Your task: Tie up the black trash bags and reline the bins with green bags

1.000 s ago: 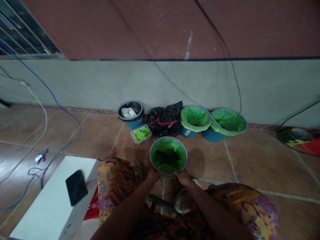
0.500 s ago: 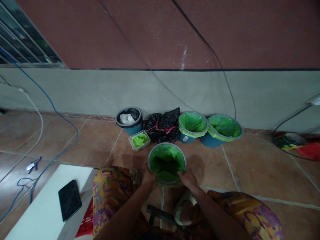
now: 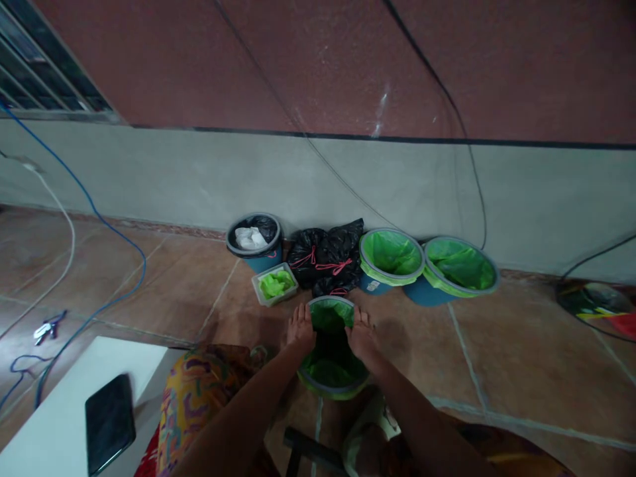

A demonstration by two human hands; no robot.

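A trash bin (image 3: 332, 391) lined with a green bag stands on the floor between my legs, its grey rim facing up at me. My left hand (image 3: 300, 328) grips the left side of the rim, fingers curled over the edge. On the opposite side, my right hand (image 3: 362, 336) holds the rim in the same way. The inside of the bin is dark, so its bottom cannot be made out. Just beyond it, a small clear tub (image 3: 268, 298) holds a crumpled bright green bag (image 3: 277, 283).
Against the wall stand a black-lined bin (image 3: 261, 262) with white waste, tied black garbage bags (image 3: 325, 257) and two green-lined bins (image 3: 375, 283) (image 3: 431, 293). At left, a phone (image 3: 110, 423) lies on a white surface (image 3: 54, 411), near a blue cable (image 3: 112, 303) and keys (image 3: 48, 329).
Both hands have moved forward along the rim from its near part to its sides. The bin's opening sits slightly lower in view, and the camera has shifted a little.
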